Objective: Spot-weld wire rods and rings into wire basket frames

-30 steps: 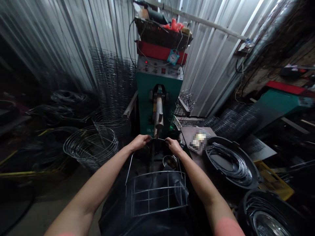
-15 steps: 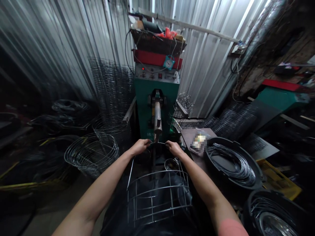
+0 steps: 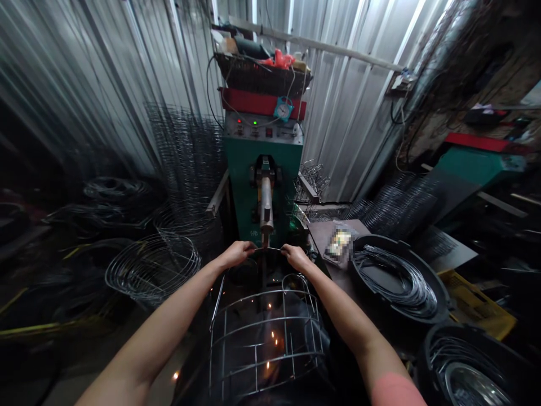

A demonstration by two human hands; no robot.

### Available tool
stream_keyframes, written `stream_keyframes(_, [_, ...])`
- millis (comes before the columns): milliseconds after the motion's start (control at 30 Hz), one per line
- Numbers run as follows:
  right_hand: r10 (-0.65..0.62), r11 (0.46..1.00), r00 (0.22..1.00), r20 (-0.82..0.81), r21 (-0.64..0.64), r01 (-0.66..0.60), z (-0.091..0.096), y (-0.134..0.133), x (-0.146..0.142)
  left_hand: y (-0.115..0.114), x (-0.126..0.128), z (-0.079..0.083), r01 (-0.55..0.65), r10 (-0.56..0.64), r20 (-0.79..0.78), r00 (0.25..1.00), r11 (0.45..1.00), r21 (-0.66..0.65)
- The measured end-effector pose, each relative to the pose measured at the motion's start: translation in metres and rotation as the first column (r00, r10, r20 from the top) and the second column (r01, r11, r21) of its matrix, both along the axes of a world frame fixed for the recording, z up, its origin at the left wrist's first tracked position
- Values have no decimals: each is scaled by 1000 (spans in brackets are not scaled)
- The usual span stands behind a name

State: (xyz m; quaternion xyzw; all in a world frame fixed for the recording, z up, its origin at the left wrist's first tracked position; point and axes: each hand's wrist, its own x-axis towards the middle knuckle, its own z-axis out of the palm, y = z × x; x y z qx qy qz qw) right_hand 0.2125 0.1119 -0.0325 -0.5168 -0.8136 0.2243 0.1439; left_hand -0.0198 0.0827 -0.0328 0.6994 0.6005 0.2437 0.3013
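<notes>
Basket (image 3: 285,318) spans the near middle, its long axis running near to far and its far end pointing at the tip (image 3: 265,238) of the machine (image 3: 242,163), where I have the left hand (image 3: 237,254) and right hand (image 3: 296,257) each pinching the rim (image 3: 268,248), sparks (image 3: 273,335) glowing nearer.

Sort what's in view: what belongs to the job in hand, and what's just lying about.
In the job:
curved metal wire, held by left hand and right hand
silver wire-grid frame below it
green metal machine with grey cylindrical arm

Apparently lying about:
yellow plastic crate
coiled dark wire in black round tray
</notes>
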Motion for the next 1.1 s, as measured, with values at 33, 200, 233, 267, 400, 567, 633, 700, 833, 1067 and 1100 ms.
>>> stream_keyframes(33, [-2,1000,1000,5,-5,2,0,0,0,0,0,0,0,0,-2,1000,1000,-5])
stream_keyframes(200, [-10,1000,1000,18,-12,11,2,-1,-1,3,-2,-1,-5,5,-4,1000,999,-36])
stream_keyframes(233, [-13,1000,1000,19,-12,13,2,-1,-1,4,-2,-1,-9,9,-3,1000,999,-42])
stream_keyframes(267, [-16,1000,1000,19,-13,16,2,-1,-1,4,-2,-1,-13,13,-3,1000,999,-49])
stream_keyframes(400, [-25,1000,1000,13,-19,25,0,-3,-2,2,-1,2,-31,31,-4,1000,997,-76])
stream_keyframes(567, [-41,999,999,23,-20,41,0,-4,-3,0,0,10,-36,36,-3,999,994,-105])
stream_keyframes(633, [-33,999,999,11,-28,34,0,-3,-3,0,0,11,-38,38,-2,999,992,-118])
stream_keyframes(700, [-38,998,999,-13,-49,37,1,-3,-3,1,0,11,-42,42,-3,999,990,-132])
stream_keyframes(833, [-70,994,996,-56,-83,65,0,-2,-4,3,-1,10,-45,43,-13,999,987,-153])
stream_keyframes(1067, [-159,968,974,-162,-220,122,-4,-7,-3,5,0,11,-45,40,-29,999,983,-179])
stream_keyframes(1100, [-176,960,968,-178,-250,129,-5,-8,-3,5,0,12,-46,41,-31,999,983,-179])
